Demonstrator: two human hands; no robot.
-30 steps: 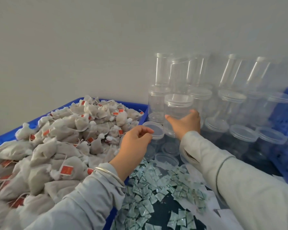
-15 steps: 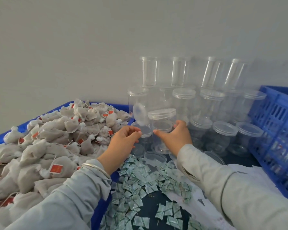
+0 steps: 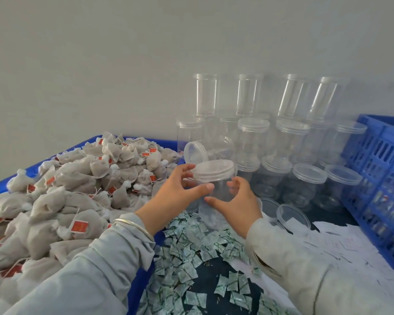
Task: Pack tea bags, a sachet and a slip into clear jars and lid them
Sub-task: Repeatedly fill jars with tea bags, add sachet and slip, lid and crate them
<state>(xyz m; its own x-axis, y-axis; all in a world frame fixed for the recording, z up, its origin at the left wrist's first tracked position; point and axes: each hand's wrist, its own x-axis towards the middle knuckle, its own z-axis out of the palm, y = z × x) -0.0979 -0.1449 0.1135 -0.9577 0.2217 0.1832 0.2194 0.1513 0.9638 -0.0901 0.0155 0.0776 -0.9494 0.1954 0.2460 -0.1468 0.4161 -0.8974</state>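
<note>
Holding the jar (image 3: 216, 196) upright, right hand (image 3: 236, 205) cupped round its body, we pinch the lid (image 3: 214, 170) with our left hand (image 3: 176, 192), probably to unscrew it for filling.

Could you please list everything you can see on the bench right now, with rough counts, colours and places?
held jar: one, clear, lid on, centre, between both hands
loose lid: one, clear, tilted, just behind the held jar
jars: many, clear, lidded, stacked against the wall
open lids: a few, clear, lying by the right wrist
tea bags: a big heap, grey-white with red tags, left
tray: one, blue, under the tea bags
sachets: many, green-white, scattered in front
slips: a pile, white, right
crate: one, blue, far right
left hand: grips the jar below its lid
right hand: fingers curled round the jar's side
</note>
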